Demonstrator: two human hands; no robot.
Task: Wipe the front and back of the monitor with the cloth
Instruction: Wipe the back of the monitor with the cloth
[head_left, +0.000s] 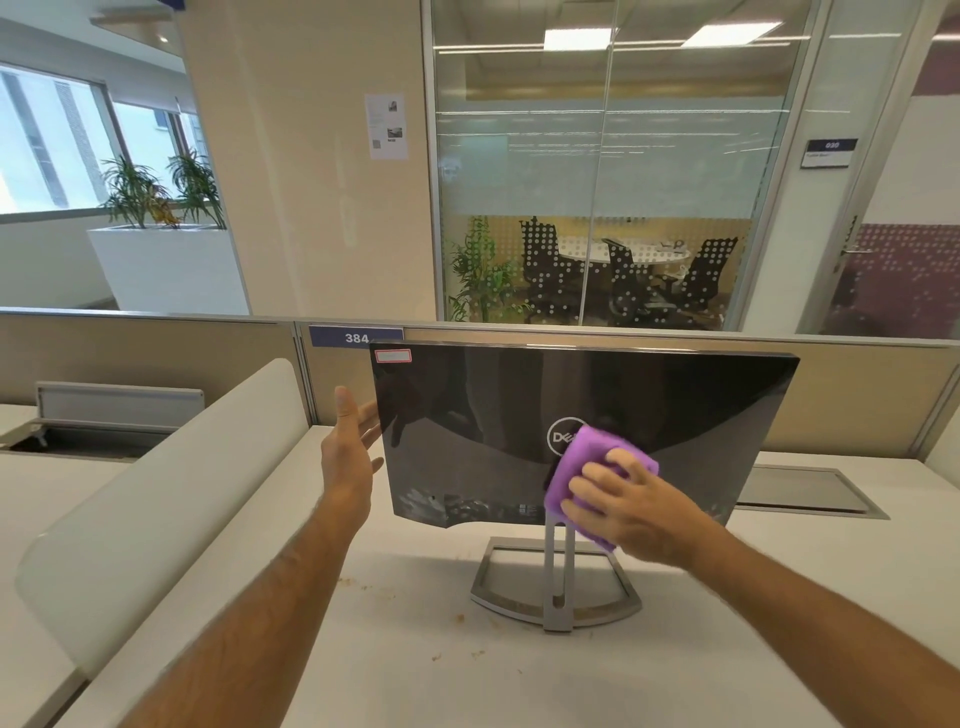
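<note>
The monitor (519, 405) stands on the white desk with its glossy black back facing me, on a silver stand (556, 587). My right hand (628, 504) presses a folded purple cloth (587, 467) against the lower middle of the back, partly covering the logo, with fingers spread over the cloth. My left hand (350, 441) is at the monitor's left edge, fingers straight and reaching behind that edge; the fingertips are hidden by the panel.
The white desk (415, 665) has brown specks near the stand. A curved white divider (171, 499) rises on the left. A beige partition (857, 395) runs behind the monitor. A metal cable hatch (810, 493) lies flush at the right.
</note>
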